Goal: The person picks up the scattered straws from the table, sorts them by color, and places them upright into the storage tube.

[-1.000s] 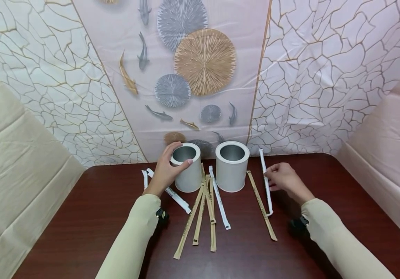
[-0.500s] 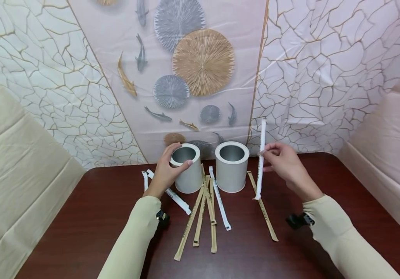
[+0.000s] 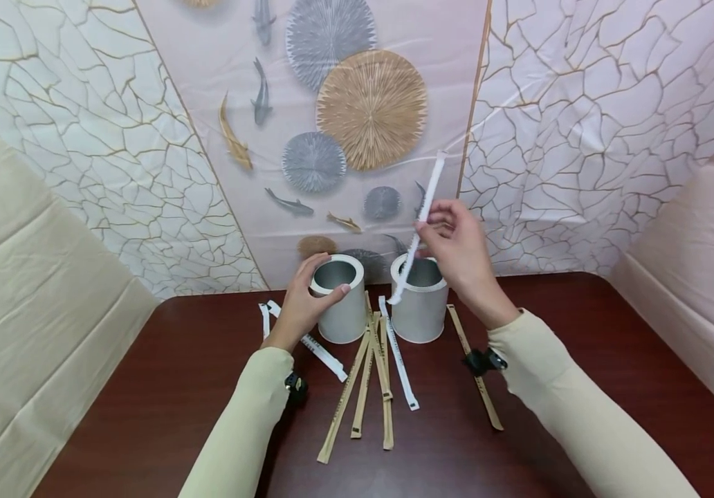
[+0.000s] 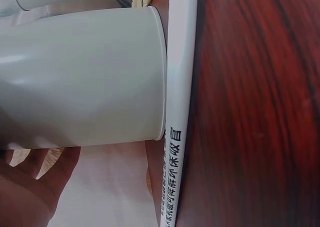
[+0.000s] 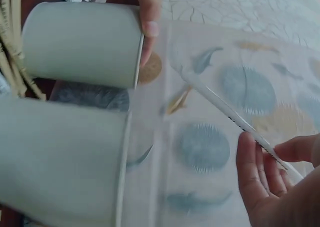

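Note:
In the head view my left hand grips the left white can near its rim, thumb on the near side. My right hand pinches a white paper-wrapped straw around its middle. That straw is tilted in the air, its lower end in front of the right white can. Both cans stand upright with their tops uncovered. The right wrist view also catches the pinched straw between thumb and fingers. Close to the left can's base lies another white wrapped straw, with printed characters.
Several brown paper-wrapped straws lie crossed between and in front of the cans. A white wrapped straw is beside them. One brown straw lies to the right. A patterned cloth hangs behind the dark table.
My right hand has lifted the white wrapped straw off the table at the right and carried it up and leftward to the right can. My left hand keeps its grip on the left can.

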### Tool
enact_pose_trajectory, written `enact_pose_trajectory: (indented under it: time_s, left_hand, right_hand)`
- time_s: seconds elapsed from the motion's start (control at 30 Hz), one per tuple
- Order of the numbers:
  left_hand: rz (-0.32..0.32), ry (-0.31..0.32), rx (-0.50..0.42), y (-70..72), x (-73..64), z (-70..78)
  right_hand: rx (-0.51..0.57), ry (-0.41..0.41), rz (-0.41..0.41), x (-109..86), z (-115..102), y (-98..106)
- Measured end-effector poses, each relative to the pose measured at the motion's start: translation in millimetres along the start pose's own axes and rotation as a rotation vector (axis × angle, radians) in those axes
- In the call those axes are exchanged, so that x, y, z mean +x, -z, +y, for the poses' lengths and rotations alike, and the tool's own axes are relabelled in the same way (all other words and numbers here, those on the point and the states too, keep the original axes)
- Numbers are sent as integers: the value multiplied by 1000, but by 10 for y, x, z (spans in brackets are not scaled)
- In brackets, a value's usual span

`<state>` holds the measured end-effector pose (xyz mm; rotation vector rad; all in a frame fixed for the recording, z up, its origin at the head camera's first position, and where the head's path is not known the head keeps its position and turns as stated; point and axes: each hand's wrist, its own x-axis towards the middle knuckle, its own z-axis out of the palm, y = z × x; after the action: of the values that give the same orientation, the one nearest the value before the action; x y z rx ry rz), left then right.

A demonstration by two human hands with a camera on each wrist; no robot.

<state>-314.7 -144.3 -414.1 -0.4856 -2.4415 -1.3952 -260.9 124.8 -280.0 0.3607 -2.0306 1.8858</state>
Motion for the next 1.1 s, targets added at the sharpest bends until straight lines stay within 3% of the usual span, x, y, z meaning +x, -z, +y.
enact_pose_trajectory:
  time_s: [0.23, 0.37, 0.53, 0.7, 0.83, 0.97, 1.1]
  left_hand:
    - [2, -15, -28, -12, 11, -12]
    - [9, -24, -37, -20, 33, -16]
    - [18, -22, -46, -20, 42, -19]
    - [20, -36, -54, -12, 39, -11]
    - [23, -42, -85, -25, 40, 0]
    - [20, -26, -123, -24, 42, 9]
    - [23, -14, -122, -10, 33, -1]
  right_hand:
    - [-75, 175, -2, 213, -1, -482]
    - [-153, 196, -36, 295, 108, -698]
    - [-347, 208, -119, 331, 336, -886]
    - [-577, 266, -280, 296, 547, -1000]
    - [-722, 266, -421, 250, 612, -1030]
    - [-779, 243, -491, 223, 591, -1024]
    - [-722, 227, -494, 166, 493, -946]
